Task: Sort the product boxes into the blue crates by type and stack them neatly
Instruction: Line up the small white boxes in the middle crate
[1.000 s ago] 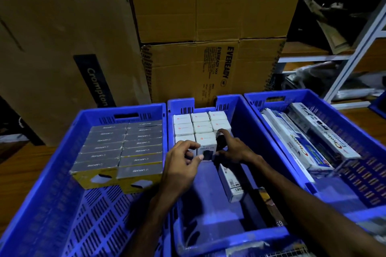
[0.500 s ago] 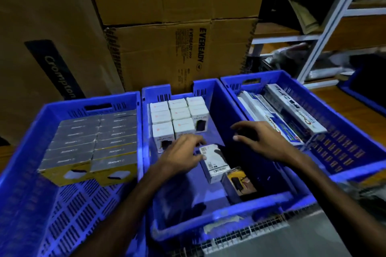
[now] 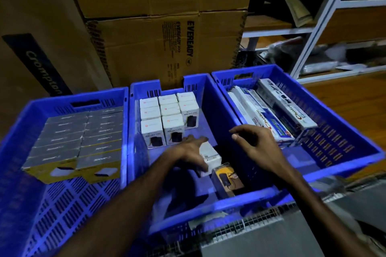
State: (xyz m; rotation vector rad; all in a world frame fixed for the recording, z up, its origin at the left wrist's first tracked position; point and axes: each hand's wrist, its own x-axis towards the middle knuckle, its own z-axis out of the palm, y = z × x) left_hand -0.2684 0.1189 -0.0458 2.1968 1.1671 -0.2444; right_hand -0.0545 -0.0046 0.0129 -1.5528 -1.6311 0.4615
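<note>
Vs 1 s ago: both hands off the stacked white boxes [image 3: 165,115] at far end of mid crate [image 3: 208,94]; last upright box now set in front row, no longer held. Left hand [image 3: 189,152] moved back toward near side, now over the loose white box [image 3: 210,157] lying on its side on crate floor, fingers draped across top w/ thumb on near edge — looks like gripping it, contact partly hidden by hand. Half a sec ago same box only touched at fingertips, so grasp closing now. Right hand [image 3: 257,144] lifted clear, hovering over mid crate's right wall, fingers loosely curled, holding nothing. Yellow-black pkg [image 3: 226,177] just beside loose box, touching or nearly, different type, prob. doesn't belong w/ white stack.

Meaning for task: prev. box placed, next white one being picked; likely goes upright in front row next to others. Left crate [image 3: 62,106] w/ grey-yellow boxes [image 3: 83,144] and right crate [image 3: 334,131] w/ long cartons [image 3: 271,115] untouched. Still to sort in mid crate: loose white box + yellow pkg.
</note>
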